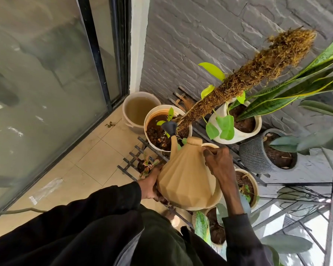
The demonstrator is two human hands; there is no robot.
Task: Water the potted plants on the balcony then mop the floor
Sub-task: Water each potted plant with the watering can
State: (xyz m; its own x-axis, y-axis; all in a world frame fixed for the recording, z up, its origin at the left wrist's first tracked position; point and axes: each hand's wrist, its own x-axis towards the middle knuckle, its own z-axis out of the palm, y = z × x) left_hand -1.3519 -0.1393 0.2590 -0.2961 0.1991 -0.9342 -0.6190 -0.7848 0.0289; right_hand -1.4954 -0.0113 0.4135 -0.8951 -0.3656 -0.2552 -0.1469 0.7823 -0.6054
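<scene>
A beige faceted watering can point(185, 177) is tilted forward, its dark spout head point(169, 127) over the soil of a white pot point(152, 141) that holds a moss pole point(246, 79) with light green leaves. My right hand point(219, 164) grips the can's handle at the top. My left hand point(150, 186) supports the can's lower left side. Another white pot point(244, 134) with a snake plant stands behind it, and a grey ribbed pot point(254, 156) sits to the right.
A beige bucket point(129, 120) of murky water stands in the corner by the glass sliding door point(46, 93). Pots rest on a black metal rack point(131, 160). A small red-leaved plant point(147, 166) sits low. Beige floor tiles point(96, 160) lie to the left, and a railing point(306, 217) to the right.
</scene>
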